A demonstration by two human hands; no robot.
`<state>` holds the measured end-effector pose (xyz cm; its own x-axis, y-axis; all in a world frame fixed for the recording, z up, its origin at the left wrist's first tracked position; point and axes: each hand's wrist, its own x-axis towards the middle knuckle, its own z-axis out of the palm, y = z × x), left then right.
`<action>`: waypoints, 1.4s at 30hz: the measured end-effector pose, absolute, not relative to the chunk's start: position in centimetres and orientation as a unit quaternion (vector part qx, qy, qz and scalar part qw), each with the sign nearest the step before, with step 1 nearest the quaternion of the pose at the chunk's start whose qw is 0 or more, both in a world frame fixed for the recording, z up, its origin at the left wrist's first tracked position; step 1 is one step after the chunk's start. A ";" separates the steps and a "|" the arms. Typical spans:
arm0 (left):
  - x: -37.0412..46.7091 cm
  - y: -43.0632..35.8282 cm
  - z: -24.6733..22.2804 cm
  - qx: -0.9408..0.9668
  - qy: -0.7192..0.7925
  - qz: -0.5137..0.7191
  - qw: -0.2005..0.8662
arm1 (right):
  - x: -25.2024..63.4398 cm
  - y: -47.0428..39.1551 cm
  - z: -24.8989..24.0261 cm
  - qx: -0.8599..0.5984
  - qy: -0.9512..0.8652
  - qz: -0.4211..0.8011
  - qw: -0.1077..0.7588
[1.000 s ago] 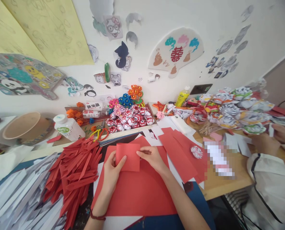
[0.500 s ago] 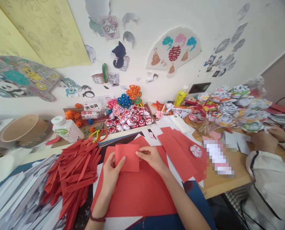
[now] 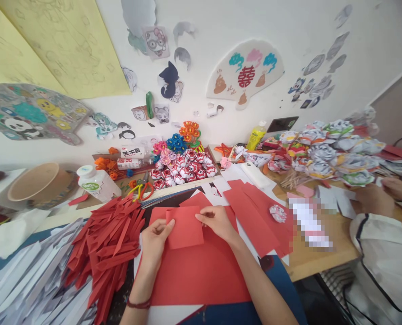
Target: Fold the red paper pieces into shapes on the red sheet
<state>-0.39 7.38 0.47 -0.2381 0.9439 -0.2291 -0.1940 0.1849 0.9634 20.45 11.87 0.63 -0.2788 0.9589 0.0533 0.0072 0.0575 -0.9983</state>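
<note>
A small red paper piece (image 3: 185, 230) is held up between my two hands, its left edge folded or curled over. My left hand (image 3: 156, 234) pinches that left edge between thumb and fingers. At the upper right corner, my right hand (image 3: 216, 221) grips the same piece with thumb and forefinger. Beneath them lies a large red sheet (image 3: 201, 280) on white paper. Left of my left hand is a heap of folded red strips (image 3: 109, 248), with folded white strips (image 3: 28, 280) beside it.
Red sheets (image 3: 251, 216) with a small paper flower lie to the right. Behind stand paper flowers (image 3: 187, 167), scissors (image 3: 142, 189), a white bottle (image 3: 97, 183) and a yellow bottle (image 3: 256, 135). Another person's hands (image 3: 376, 196) are at the far right.
The small red piece has shifted slightly right and down and is tilted a little. More of its width shows between my hands, and the left thumb sits closer to its folded edge.
</note>
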 end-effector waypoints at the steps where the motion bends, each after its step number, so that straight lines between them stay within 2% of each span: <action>1: -0.5 7.4 0.4 0.334 0.569 0.544 0.519 | 20.4 11.9 0.6 -0.416 -0.585 0.543 0.435; 19: -1.5 8.0 0.9 0.431 0.616 0.547 0.368 | 20.4 11.7 0.6 -0.385 -0.619 0.574 0.373; 29: -1.4 7.8 0.7 0.462 0.617 0.520 0.368 | 20.6 11.9 0.7 -0.405 -0.605 0.566 0.386; 35: -1.5 7.7 0.3 0.461 0.605 0.489 0.428 | 20.6 12.1 0.4 -0.420 -0.574 0.563 0.421; 40: -1.5 7.7 0.2 0.461 0.629 0.497 0.380 | 20.3 12.0 0.8 -0.435 -0.548 0.566 0.435; 42: -1.5 7.7 0.3 0.476 0.617 0.488 0.394 | 20.4 12.0 1.1 -0.445 -0.535 0.562 0.447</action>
